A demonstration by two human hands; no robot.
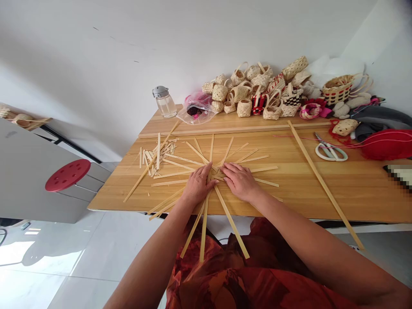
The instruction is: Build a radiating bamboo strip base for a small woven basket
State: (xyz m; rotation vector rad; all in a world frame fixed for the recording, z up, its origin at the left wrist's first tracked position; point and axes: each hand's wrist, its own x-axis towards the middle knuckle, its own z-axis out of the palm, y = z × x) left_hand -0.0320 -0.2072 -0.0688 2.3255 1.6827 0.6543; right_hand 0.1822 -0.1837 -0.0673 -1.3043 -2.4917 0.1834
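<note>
Both forearms are stretched over the wooden table [354,189], on which a fan of thin bamboo strips [206,165] is spread just ahead of the near edge, several ends hanging past it. At the crossing of the strips the left hand [198,185] and the right hand [240,181] are laid flat, fingers open and pressing, nothing gripped. Small woven baskets [257,92] are heaped by the wall, scissors [330,151] lying to the right.

Our wooden bench [354,189] carries crossed bamboo strips [193,162] at centre, woven baskets [257,92] at twelve o'clock, scissors [330,151] at three, a jar [164,102] at eleven.
</note>
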